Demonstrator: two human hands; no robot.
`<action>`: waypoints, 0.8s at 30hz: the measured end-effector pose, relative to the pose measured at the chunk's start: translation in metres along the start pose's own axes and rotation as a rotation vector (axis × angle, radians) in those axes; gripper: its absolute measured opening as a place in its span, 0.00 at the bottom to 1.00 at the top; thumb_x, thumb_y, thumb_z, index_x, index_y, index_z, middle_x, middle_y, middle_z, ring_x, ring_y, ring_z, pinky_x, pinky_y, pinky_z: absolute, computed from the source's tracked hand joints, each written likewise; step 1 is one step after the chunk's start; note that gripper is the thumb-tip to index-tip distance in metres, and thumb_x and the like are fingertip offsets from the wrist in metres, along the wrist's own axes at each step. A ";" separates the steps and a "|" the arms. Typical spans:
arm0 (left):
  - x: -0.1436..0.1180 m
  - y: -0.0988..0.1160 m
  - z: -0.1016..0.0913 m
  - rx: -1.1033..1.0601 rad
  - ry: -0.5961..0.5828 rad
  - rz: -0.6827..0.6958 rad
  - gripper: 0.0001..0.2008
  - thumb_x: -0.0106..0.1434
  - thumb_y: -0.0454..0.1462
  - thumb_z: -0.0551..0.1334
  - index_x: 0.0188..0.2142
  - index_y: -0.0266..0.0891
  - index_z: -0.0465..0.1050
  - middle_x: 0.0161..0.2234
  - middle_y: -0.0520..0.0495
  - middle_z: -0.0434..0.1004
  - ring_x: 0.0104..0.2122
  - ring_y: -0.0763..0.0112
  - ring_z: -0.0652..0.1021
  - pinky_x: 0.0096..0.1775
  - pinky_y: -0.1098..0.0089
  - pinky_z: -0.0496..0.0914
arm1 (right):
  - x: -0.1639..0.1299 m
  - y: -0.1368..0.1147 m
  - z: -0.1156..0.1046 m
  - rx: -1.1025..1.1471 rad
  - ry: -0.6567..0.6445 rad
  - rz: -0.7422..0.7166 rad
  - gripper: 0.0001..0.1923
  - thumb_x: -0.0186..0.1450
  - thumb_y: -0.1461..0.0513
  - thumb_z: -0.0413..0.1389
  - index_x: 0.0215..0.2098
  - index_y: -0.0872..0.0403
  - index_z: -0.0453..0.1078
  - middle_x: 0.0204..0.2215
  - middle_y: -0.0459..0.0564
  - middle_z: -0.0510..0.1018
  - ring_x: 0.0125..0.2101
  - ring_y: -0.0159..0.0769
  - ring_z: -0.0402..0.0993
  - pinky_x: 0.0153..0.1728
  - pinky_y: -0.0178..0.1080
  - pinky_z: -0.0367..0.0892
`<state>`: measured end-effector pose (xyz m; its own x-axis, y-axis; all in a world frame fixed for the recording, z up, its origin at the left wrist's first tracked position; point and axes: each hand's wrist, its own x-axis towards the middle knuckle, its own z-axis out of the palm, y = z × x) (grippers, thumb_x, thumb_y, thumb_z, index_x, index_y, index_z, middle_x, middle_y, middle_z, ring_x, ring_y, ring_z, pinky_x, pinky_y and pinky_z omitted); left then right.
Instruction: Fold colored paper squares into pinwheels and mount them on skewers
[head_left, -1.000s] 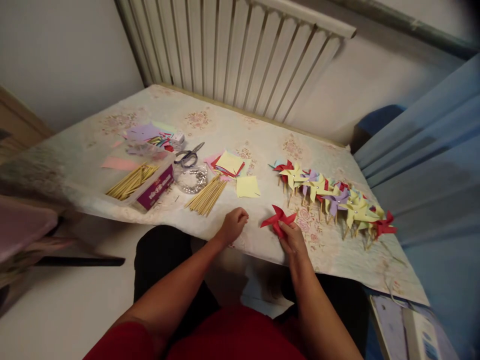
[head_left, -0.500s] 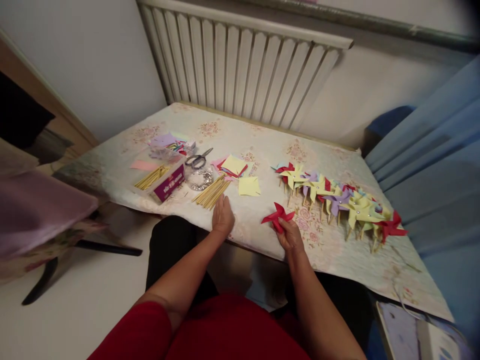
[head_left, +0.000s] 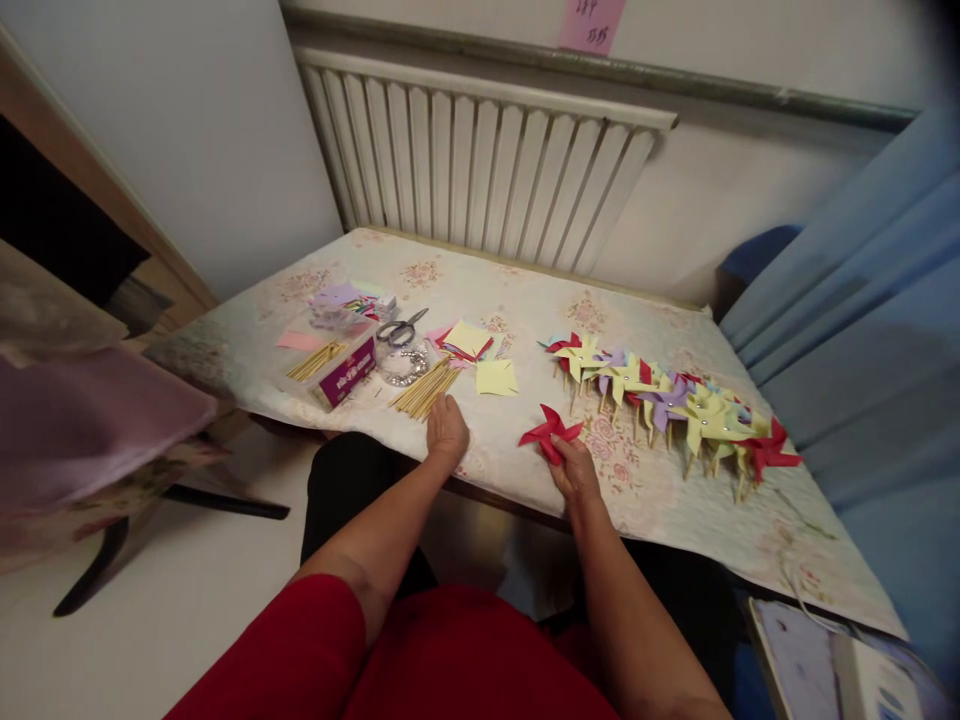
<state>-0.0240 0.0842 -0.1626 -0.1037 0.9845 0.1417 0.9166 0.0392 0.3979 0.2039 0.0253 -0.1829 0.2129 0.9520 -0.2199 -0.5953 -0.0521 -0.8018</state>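
Observation:
In my right hand (head_left: 576,470) is a red paper pinwheel (head_left: 550,432), pinched between thumb and fingers just above the tablecloth. My left hand (head_left: 448,430) rests at the table's front edge, its fingers stretched out beside a bundle of thin wooden sticks (head_left: 424,390). Just beyond the sticks lies a small dish of shiny metal pins (head_left: 405,367). A yellow paper square (head_left: 496,377) with cut corners lies between my hands, farther back. Behind it is a pile of coloured paper squares (head_left: 466,340).
Finished pinwheels (head_left: 667,400) on sticks lie in a long row on the right. Grey scissors (head_left: 402,327) and a purple-fronted box (head_left: 346,372) holding sticks are on the left. A radiator (head_left: 480,160) stands behind the table; a blue curtain (head_left: 870,330) hangs at right.
The camera view has tilted up a little, showing a pink note on the wall. Both hands stay in nearly the same place; the right still holds the red pinwheel.

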 end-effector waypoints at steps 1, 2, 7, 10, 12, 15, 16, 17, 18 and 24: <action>0.000 0.000 0.000 0.010 0.003 0.003 0.18 0.61 0.25 0.49 0.49 0.29 0.66 0.54 0.30 0.65 0.56 0.56 0.67 0.57 0.61 0.60 | 0.000 0.000 0.000 -0.003 -0.001 -0.005 0.13 0.48 0.63 0.68 0.31 0.53 0.72 0.28 0.43 0.81 0.26 0.29 0.76 0.34 0.35 0.74; 0.000 0.000 0.000 0.020 0.003 0.005 0.18 0.61 0.25 0.49 0.49 0.29 0.66 0.54 0.30 0.65 0.56 0.56 0.67 0.57 0.61 0.61 | 0.000 0.001 -0.001 -0.009 -0.003 -0.011 0.13 0.48 0.63 0.68 0.31 0.53 0.72 0.28 0.43 0.80 0.26 0.30 0.76 0.34 0.36 0.74; 0.005 0.004 -0.002 0.081 -0.026 -0.014 0.18 0.62 0.24 0.47 0.48 0.31 0.67 0.51 0.32 0.67 0.52 0.56 0.69 0.53 0.60 0.64 | 0.002 0.002 -0.003 -0.041 -0.003 -0.022 0.14 0.48 0.63 0.68 0.32 0.52 0.71 0.28 0.43 0.80 0.26 0.30 0.76 0.34 0.37 0.75; 0.011 0.009 -0.002 0.110 -0.046 -0.029 0.20 0.64 0.25 0.44 0.50 0.28 0.67 0.51 0.30 0.67 0.51 0.55 0.70 0.51 0.61 0.66 | 0.003 0.002 -0.003 -0.057 -0.011 -0.022 0.14 0.48 0.62 0.68 0.31 0.52 0.71 0.28 0.43 0.80 0.26 0.30 0.76 0.35 0.38 0.75; 0.015 0.012 -0.003 0.125 -0.064 -0.035 0.20 0.65 0.25 0.43 0.50 0.26 0.67 0.51 0.28 0.66 0.50 0.54 0.70 0.49 0.61 0.67 | 0.003 0.001 -0.003 -0.063 -0.017 -0.028 0.14 0.48 0.62 0.67 0.32 0.52 0.71 0.28 0.43 0.80 0.26 0.30 0.76 0.36 0.38 0.75; 0.019 0.014 -0.004 0.138 -0.095 -0.039 0.19 0.65 0.26 0.44 0.50 0.27 0.68 0.50 0.28 0.67 0.49 0.55 0.72 0.47 0.62 0.69 | 0.003 0.001 -0.002 -0.052 -0.015 -0.029 0.13 0.48 0.63 0.67 0.31 0.52 0.72 0.28 0.43 0.80 0.27 0.30 0.76 0.36 0.37 0.75; 0.020 0.014 -0.005 0.143 -0.105 -0.040 0.19 0.66 0.26 0.44 0.50 0.28 0.69 0.50 0.28 0.67 0.49 0.55 0.73 0.47 0.62 0.69 | 0.003 0.001 -0.001 -0.047 -0.012 -0.026 0.13 0.48 0.63 0.68 0.31 0.52 0.72 0.28 0.43 0.80 0.27 0.30 0.76 0.35 0.37 0.74; 0.021 0.014 -0.006 0.149 -0.114 -0.039 0.20 0.66 0.27 0.44 0.49 0.28 0.69 0.50 0.28 0.67 0.48 0.56 0.74 0.46 0.62 0.70 | 0.003 0.001 -0.001 -0.044 -0.009 -0.023 0.13 0.48 0.63 0.68 0.30 0.52 0.72 0.27 0.43 0.80 0.27 0.30 0.76 0.35 0.36 0.74; 0.022 0.013 -0.007 0.154 -0.123 -0.037 0.20 0.66 0.27 0.43 0.49 0.28 0.69 0.49 0.28 0.67 0.47 0.56 0.75 0.45 0.62 0.70 | 0.003 0.001 -0.001 -0.043 -0.005 -0.021 0.13 0.47 0.63 0.68 0.30 0.52 0.72 0.27 0.43 0.80 0.26 0.29 0.76 0.35 0.36 0.75; 0.022 0.011 -0.012 0.178 -0.193 -0.016 0.21 0.67 0.28 0.41 0.50 0.30 0.68 0.50 0.28 0.66 0.42 0.56 0.78 0.42 0.61 0.72 | 0.003 0.001 0.000 -0.043 0.007 -0.014 0.13 0.47 0.63 0.67 0.31 0.52 0.72 0.27 0.43 0.80 0.26 0.30 0.75 0.35 0.38 0.75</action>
<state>-0.0205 0.1042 -0.1445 -0.0584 0.9972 -0.0458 0.9708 0.0674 0.2302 0.2041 0.0279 -0.1843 0.2269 0.9505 -0.2122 -0.5580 -0.0517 -0.8282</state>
